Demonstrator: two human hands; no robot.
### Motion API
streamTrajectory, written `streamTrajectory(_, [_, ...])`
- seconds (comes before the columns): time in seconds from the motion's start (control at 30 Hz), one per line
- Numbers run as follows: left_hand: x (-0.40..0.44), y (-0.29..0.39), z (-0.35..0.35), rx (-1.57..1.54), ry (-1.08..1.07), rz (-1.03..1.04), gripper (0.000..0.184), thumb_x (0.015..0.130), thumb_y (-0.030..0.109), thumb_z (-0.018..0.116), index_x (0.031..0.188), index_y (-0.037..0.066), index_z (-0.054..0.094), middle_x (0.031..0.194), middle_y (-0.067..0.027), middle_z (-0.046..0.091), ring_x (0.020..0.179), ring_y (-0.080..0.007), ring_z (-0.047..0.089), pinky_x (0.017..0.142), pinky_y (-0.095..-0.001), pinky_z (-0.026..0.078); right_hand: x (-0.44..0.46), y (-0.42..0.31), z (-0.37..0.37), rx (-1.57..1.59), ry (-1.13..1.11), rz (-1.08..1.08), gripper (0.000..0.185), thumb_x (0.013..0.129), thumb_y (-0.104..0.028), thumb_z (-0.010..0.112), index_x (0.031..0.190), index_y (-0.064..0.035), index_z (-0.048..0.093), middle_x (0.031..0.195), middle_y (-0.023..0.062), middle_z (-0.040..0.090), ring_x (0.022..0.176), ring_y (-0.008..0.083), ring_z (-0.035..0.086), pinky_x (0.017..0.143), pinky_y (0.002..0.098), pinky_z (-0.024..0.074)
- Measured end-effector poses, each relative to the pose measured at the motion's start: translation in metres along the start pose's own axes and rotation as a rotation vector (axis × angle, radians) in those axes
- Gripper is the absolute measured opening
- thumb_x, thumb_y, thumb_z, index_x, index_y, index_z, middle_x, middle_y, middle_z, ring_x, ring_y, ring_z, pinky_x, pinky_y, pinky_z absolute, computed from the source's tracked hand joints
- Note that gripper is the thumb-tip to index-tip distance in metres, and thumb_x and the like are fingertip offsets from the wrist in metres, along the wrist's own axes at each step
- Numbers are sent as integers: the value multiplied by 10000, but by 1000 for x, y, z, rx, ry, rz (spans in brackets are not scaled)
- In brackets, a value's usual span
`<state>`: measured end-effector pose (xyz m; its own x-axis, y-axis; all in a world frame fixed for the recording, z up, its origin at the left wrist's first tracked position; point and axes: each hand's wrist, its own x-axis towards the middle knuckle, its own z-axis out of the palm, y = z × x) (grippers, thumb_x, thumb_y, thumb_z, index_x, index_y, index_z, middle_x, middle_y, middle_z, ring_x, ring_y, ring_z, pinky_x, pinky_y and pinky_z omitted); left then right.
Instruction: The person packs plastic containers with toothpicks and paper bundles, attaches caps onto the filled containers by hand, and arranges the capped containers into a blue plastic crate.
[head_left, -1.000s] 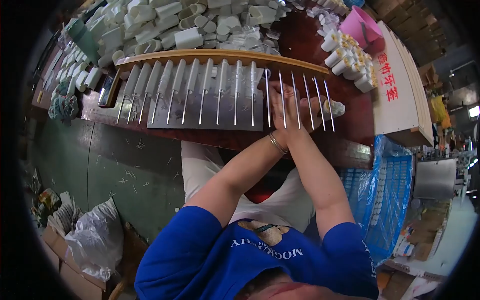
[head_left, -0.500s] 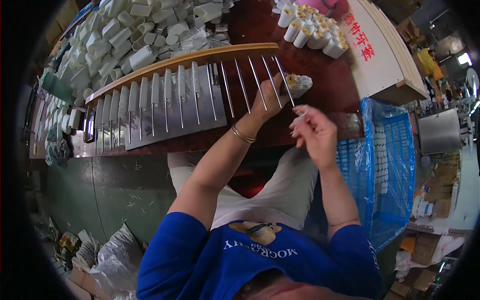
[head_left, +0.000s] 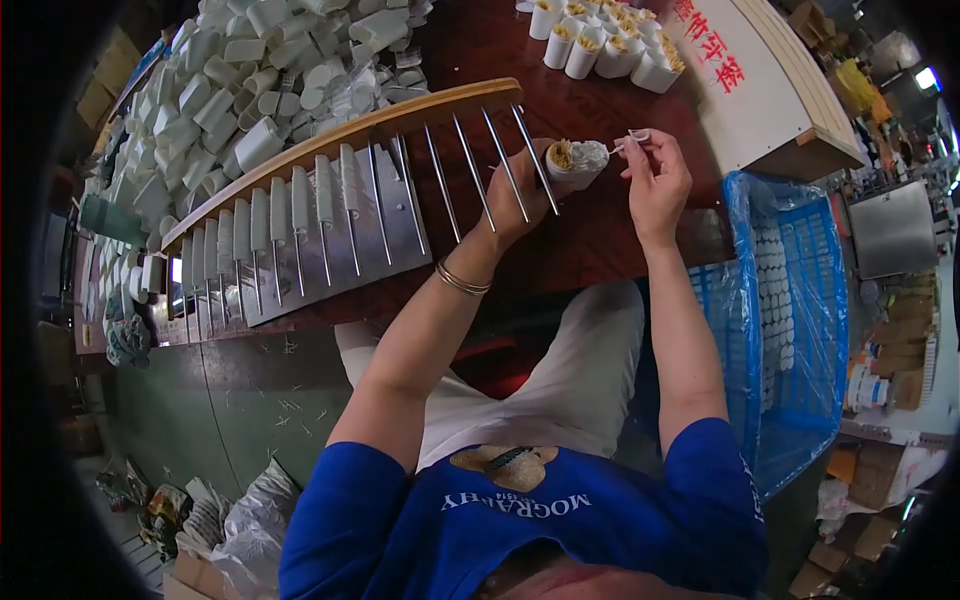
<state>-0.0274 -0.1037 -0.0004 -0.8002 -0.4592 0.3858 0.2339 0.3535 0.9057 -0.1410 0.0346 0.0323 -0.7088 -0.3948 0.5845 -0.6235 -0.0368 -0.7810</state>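
Note:
My left hand (head_left: 520,190) reaches under the metal rods of a rack. Its fingers are closed round a white cup (head_left: 566,177), tilted, with yellowish toothpicks (head_left: 561,154) at one end and a whitish, crinkled-looking mass beside them. My right hand (head_left: 660,180) is just to the right of the cup, thumb and fingers pinched on a small, thin white plastic pick (head_left: 622,147) that points towards the cup. The rack has a wooden bar (head_left: 400,112) and several rods; white sleeves (head_left: 300,200) sit on the left ones, and the rods near my left hand are bare.
A large heap of white cups (head_left: 260,90) lies at the back left. Filled toothpick cups (head_left: 585,55) stand at the back. On the right are a pale box (head_left: 770,90) with red lettering and a blue plastic-lined crate (head_left: 815,320). A metal plate (head_left: 400,235) lies under the rack.
My right hand has moved up and slightly right, and the white pick now shows plainly in its pinch. My left hand still holds the cup. The whole view has shifted slightly.

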Motion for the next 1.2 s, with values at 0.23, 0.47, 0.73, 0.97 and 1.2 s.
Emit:
streamTrajectory(0.23, [1,-5,0,94,5,5,435,739,67,803,1123,16,605,983,-120,707,921,-222,696,797,-329,551,3,21,2,-138,-102,-21,126,916,-92,650,991,3,615,909,57,671,722,95,607,633,227,484])
streamTrajectory(0.47, [0,2,-2,41,-26,-2,461,757,68,788,1166,16,581,1023,-126,695,948,-229,683,826,-336,537,13,-2,-7,-263,-241,-58,164,883,-101,687,980,25,646,897,70,618,735,127,587,694,262,494])
streamTrajectory(0.73, [0,2,-3,39,-69,-12,480,772,58,769,1201,13,560,1084,-137,677,996,-257,669,869,-348,517,15,-1,-1,-270,-138,-166,114,914,-76,635,982,15,644,825,102,634,738,195,609,710,296,496])
streamTrajectory(0.97, [1,-4,-1,49,4,40,448,734,71,810,1130,10,608,984,-126,705,909,-214,698,788,-328,551,23,0,-13,-570,-369,-437,39,849,-27,621,887,-19,617,852,111,586,820,307,592,697,390,499])
streamTrajectory(1.2, [0,-1,-2,72,-53,-29,479,774,50,763,1205,11,558,1064,-139,681,996,-248,672,864,-347,521,26,-22,-12,-1058,-639,-571,114,851,-47,556,948,-55,616,921,72,581,885,267,605,756,379,536])
